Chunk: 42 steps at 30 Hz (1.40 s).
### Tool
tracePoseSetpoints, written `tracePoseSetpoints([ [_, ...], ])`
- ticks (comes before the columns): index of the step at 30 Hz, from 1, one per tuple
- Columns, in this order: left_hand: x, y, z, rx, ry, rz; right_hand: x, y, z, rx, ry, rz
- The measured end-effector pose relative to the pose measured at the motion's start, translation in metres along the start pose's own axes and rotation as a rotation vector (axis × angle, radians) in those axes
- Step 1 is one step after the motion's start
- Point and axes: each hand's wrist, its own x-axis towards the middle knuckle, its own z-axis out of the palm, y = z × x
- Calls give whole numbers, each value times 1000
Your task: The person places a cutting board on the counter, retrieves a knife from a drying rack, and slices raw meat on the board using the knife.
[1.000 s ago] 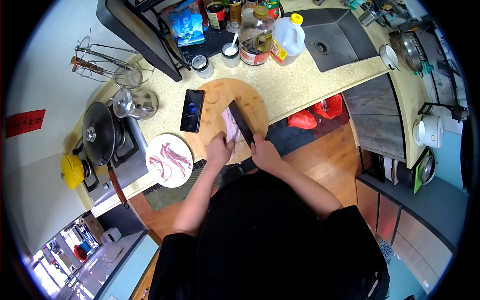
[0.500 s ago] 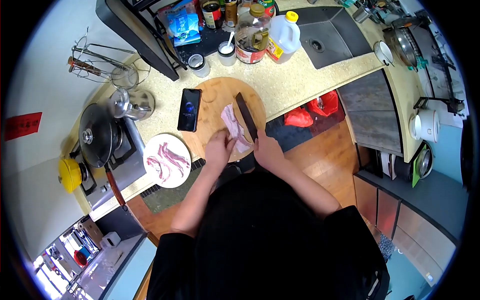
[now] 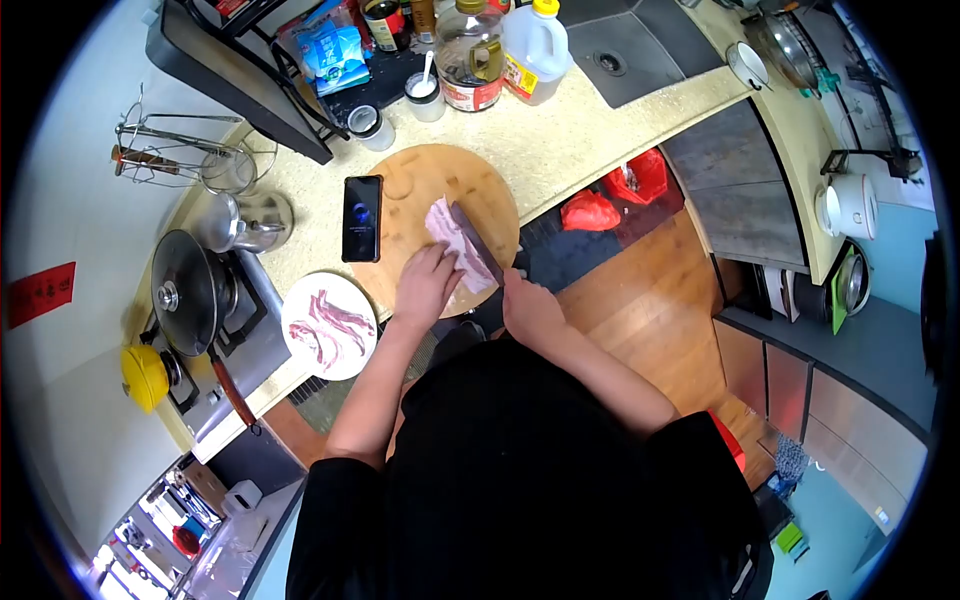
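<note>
Resting on the white plate (image 3: 345,367): several thin strips of red-and-white meat (image 3: 340,319), curved and loosely spread.
Cutting board (image 3: 402,218): round, wooden; bears the meat slab (image 3: 452,237), the knife blade lying along its right side.
Small jars: one (image 3: 371,130) by the board, contents unclear; the other (image 3: 424,100) holds something white and a white spoon (image 3: 427,72).
Large glass jar (image 3: 468,62): gold-coloured lid, greenish-brown pieces visible inside.
Plastic jug (image 3: 536,58): yellow cap, translucent body, some liquid low inside.
Wok (image 3: 187,318): on the stove, under a glass lid; contents cannot be made out.
Red bag (image 3: 642,172): open on the floor, pale scraps in it.
Left hand (image 3: 427,286): half open, fingers slightly bent and side by side, their tips down on the slab's left side.
Right hand (image 3: 533,309): closed round the handle end of the knife (image 3: 478,243), handle itself mostly hidden.
Phone (image 3: 361,219): at the board's left edge, dark screen with a blue glow, text too small to read.
Labels: red and white on the large jar, yellow and red on the jug, blue on a packet (image 3: 334,60); no brand legible.
Wall paper (image 3: 41,294): red, with dark characters, unreadable.
</note>
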Motion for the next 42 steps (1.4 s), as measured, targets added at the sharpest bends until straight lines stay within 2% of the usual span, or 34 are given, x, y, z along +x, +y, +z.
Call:
tracePoseSetpoints([
  [7,-16,-4,11,-52,-133,200,-18,2,16,0,-94,-8],
  [12,-20,-9,12,-65,-114,218,-20,-4,20,-113,-144,-50],
  [18,-22,-8,12,1,-193,189,-24,-12,14,-246,-115,-100],
  [21,-22,-9,14,29,-118,234,-25,-8,15,-217,-106,-105],
  [24,-22,-6,11,8,-179,189,-22,-3,21,-217,-106,-94],
  [36,-27,5,2,-144,-8,67,-18,-4,18,-117,-122,-22],
  [42,-30,3,3,-115,2,36,-18,-3,17,-102,-132,-23],
])
